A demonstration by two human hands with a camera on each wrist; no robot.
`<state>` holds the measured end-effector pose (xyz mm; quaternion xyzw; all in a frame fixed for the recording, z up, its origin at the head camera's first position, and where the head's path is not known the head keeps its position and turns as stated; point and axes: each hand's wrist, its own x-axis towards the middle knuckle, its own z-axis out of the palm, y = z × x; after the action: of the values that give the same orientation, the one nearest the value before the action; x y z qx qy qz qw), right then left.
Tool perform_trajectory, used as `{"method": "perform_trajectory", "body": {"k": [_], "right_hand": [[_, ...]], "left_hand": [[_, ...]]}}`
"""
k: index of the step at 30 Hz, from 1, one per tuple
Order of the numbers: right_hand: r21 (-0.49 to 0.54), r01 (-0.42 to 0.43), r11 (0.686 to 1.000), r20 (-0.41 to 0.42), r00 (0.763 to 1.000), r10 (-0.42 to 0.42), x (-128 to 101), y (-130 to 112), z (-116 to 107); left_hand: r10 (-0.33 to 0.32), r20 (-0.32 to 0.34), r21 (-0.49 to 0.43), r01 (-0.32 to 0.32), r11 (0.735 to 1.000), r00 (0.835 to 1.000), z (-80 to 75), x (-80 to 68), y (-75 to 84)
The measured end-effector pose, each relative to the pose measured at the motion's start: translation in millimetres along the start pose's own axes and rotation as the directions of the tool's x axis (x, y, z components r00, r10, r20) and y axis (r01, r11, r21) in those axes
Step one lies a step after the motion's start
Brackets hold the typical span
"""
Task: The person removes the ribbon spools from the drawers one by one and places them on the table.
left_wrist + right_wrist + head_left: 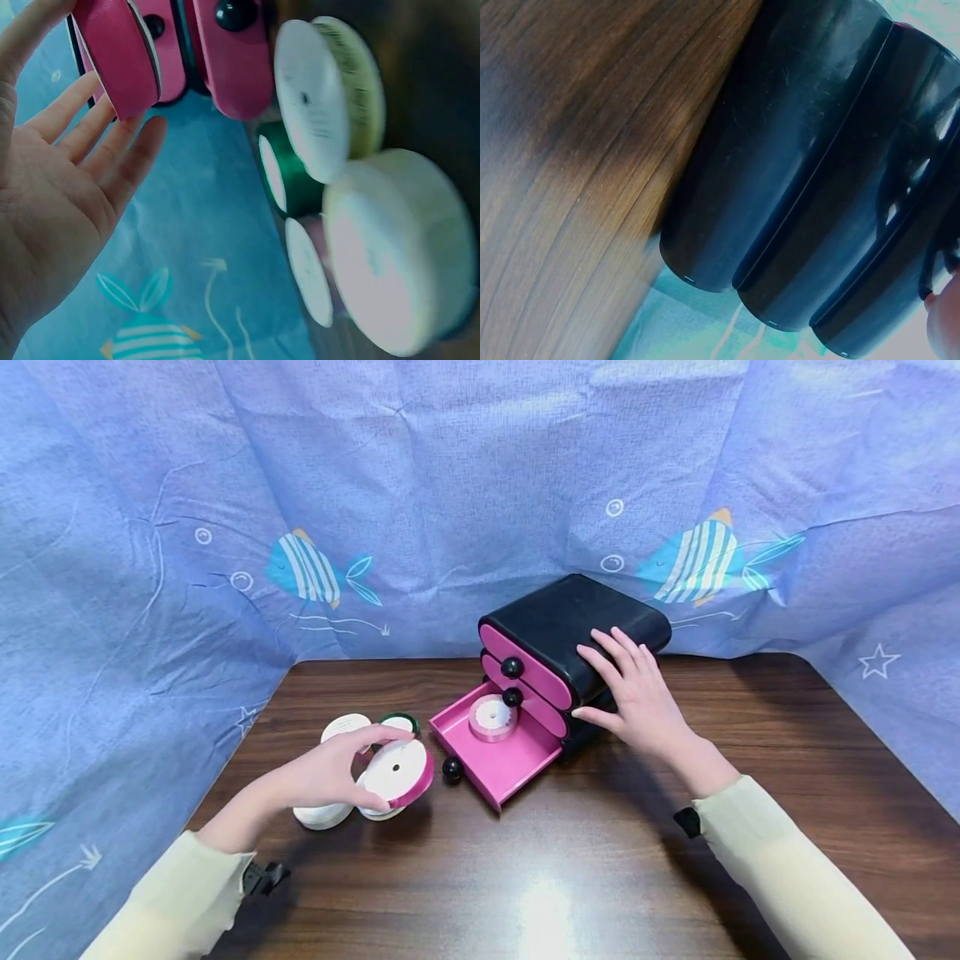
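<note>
Left grip (pixel 327 774) pinches magenta ribbon spool (pixel 395 774) (tilted); right grip (pixel 632 693), fingers spread, steadies black drawer box (pixel 573 618).

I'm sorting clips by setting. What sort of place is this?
Probably a staged tabletop set rather than a lived-in room: a dark wooden table closed in by a blue fish-print cloth backdrop, holding only a small black-and-pink drawer chest and a few ribbon spools.

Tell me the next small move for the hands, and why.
Probably carry the pink ribbon spool in the left hand across to the open bottom drawer and set it beside the spool already lying there. The right hand rests on the black drawer chest, steadying it, and the drawer has room.
</note>
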<state>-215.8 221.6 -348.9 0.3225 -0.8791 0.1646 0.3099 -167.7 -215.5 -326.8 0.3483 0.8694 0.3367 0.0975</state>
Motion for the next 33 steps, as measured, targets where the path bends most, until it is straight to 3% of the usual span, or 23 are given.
{"method": "perform_trajectory", "body": {"k": [4, 8, 16, 23, 29, 33], "right_hand": [[0.001, 0.002, 1.0, -0.006, 1.0, -0.002, 0.1, -0.8, 0.3], [0.009, -0.002, 1.0, -0.002, 1.0, 0.002, 0.6, -1.8, 0.2], [0.014, -0.005, 1.0, 0.002, 1.0, 0.005, 0.3, -2.3, -0.7], [0.002, -0.005, 1.0, -0.005, 1.0, 0.005, 0.5, -0.5, 0.6], [0.005, -0.002, 1.0, -0.006, 1.0, 0.002, 0.5, -0.7, 1.3], [0.004, -0.003, 1.0, -0.008, 1.0, 0.003, 0.7, -0.7, 0.5]], "left_hand": [[-0.06, -0.014, -0.037, 0.06, 0.998, 0.998, 4.7, -20.0, -5.1], [-0.063, -0.022, -0.055, 0.061, 0.997, 0.998, 9.8, -35.7, -10.6], [-0.11, -0.04, 0.007, 0.11, 0.994, 0.993, 19.2, -67.7, -20.1], [-0.09, -0.02, 0.084, 0.092, 0.992, 0.996, 25.0, -84.0, -28.5], [-0.057, -0.009, 0.061, 0.058, 0.997, 0.998, 29.5, -97.5, -34.7], [-0.071, -0.007, 0.041, 0.072, 0.997, 0.997, 32.1, -102.9, -35.8]]}}
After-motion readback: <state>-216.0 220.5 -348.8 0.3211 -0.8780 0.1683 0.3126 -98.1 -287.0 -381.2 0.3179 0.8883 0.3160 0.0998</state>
